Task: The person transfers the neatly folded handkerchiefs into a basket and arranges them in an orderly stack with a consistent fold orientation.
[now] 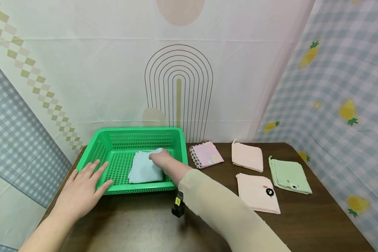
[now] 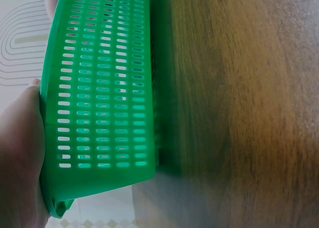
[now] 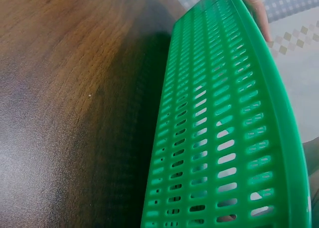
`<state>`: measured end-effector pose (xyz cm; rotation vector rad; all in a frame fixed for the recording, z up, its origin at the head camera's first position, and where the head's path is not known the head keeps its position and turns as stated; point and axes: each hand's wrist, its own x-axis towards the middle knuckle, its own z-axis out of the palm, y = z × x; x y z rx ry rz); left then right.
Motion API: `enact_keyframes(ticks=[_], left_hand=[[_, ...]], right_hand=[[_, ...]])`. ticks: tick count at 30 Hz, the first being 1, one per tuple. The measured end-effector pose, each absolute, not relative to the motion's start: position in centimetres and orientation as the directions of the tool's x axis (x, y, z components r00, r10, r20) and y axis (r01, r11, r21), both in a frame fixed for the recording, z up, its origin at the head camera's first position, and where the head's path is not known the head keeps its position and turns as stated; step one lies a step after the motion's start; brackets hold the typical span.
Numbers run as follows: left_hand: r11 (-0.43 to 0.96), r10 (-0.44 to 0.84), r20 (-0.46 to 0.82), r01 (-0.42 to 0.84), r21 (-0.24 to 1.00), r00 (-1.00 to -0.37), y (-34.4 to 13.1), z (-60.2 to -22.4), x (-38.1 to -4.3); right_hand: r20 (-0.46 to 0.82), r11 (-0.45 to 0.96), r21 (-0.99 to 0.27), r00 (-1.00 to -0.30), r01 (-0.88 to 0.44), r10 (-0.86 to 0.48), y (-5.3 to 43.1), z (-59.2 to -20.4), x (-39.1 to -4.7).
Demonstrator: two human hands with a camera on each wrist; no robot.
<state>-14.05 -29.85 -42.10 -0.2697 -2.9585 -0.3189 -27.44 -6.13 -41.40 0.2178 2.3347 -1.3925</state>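
Note:
A green basket (image 1: pixel 135 190) with slotted walls stands on the left part of the table. My left hand (image 1: pixel 83 189) rests on its near left rim with straight, spread fingers. In the left wrist view, that hand (image 2: pixel 20 143) lies along the rim. Inside the basket lies a folded light blue towel (image 1: pixel 145 171). My right hand (image 1: pixel 163 159) reaches over the near wall and pinches the towel by its upper right part, thumb on top, other fingers mostly hidden. The right wrist view mainly shows the basket's outer wall (image 3: pixel 209 118).
Right of the basket lie a folded lilac towel (image 1: pixel 206 154) with a checked edge, a plain pink towel (image 1: pixel 247 156), a pink towel with a black patch (image 1: pixel 256 196) and a green towel (image 1: pixel 291 176). Patterned cloth (image 1: pixel 113 70) hangs behind the brown table (image 1: pixel 138 224).

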Motion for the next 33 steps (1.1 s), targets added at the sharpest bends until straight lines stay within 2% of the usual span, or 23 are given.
enact_keyframes(ticks=[13, 22, 28, 33], left_hand=[[0.960, 0.161, 0.182, 0.197, 0.198, -0.970, -29.8, -42.2, -14.0], [0.961, 0.161, 0.181, 0.196, 0.197, -0.970, -29.9, -42.3, -14.0], [0.961, 0.163, 0.186, 0.199, 0.194, -0.969, -29.9, -42.3, -14.0], [0.959, 0.164, 0.189, 0.201, 0.197, -0.968, -30.0, -42.4, -14.1]], right_hand=[[-0.416, 0.489, -0.810, -0.905, 0.323, -0.090, -5.3, -41.2, -27.6], [-0.357, 0.485, -0.830, -0.931, 0.278, -0.079, -5.0, -40.8, -27.1], [-0.300, 0.524, -0.828, -0.947, 0.199, -0.114, -4.8, -40.3, -26.3], [-0.230, 0.610, -0.789, -0.956, 0.073, -0.182, -4.4, -40.0, -25.5]])
